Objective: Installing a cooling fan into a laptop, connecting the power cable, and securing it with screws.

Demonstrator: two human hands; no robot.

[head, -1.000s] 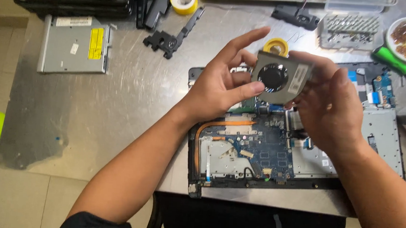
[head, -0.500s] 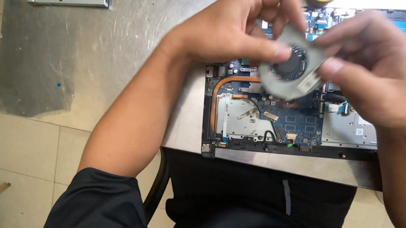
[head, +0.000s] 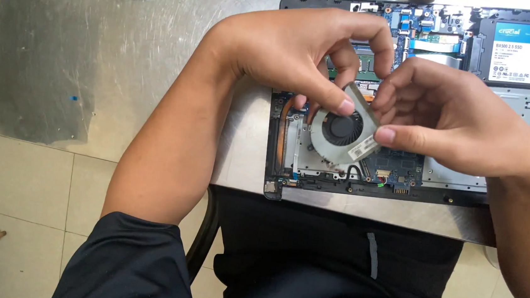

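The person is holding a laptop cooling fan (head: pixel 342 133) above the opened laptop chassis (head: pixel 402 172), apparently inspecting it. The left hand (head: pixel 298 51) is pinching its upper rim; the right hand (head: pixel 456 123) is gripping its right edge, fingers curled closed. The rotor is facing the camera, the housing's long axis running diagonally. Any next move is calling for a steady two-handed grip.

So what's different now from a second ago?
Both hands have brought the little grey fan down and closer to the person, over the open laptop. The left hand now pinches its top edge with the thumb across the casing, and the right hand grips its right side. The view has tilted down too, so the tape and tools at the far end of the metal table are out of sight. Both hands still hold the fan.
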